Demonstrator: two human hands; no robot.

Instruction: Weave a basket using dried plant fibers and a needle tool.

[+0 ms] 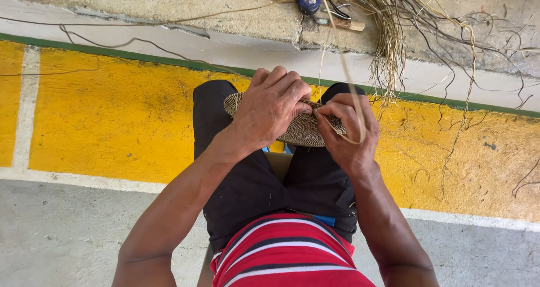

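1. I am sitting above a yellow-painted floor (pixel 112 118), bracing a round woven disc (pixel 301 130) on my knees, both of which are covered by black shorts (pixel 253 180).

2. My left hand (pixel 270 104) is lying over the near-left part of the disc, its grip closed down on the rim with the fingers curled over the top edge.

3. My right hand (pixel 349 135) is pinching at the disc's right edge, its grip shut on a pale straw strand (pixel 344 68) that is running up and away toward the loose bundle of fibres (pixel 394 23) lying on the concrete ledge (pixel 169 6).

4. I am judging the disc to be light and fairly stiff across its coiled middle, yet springy at the unfinished edge, so taking hold at the rim, close to the working spot, looks soundest.

5. The strand is looking thin, dry and a little slick; I am judging that it could kink or snap if bent sharply, so gripping it near the weave seems best.

6. A small tool with a wooden handle (pixel 346 24) and a dark round object (pixel 309 3) are resting beside the fibres, well apart from my hands; what the round object is I cannot tell.
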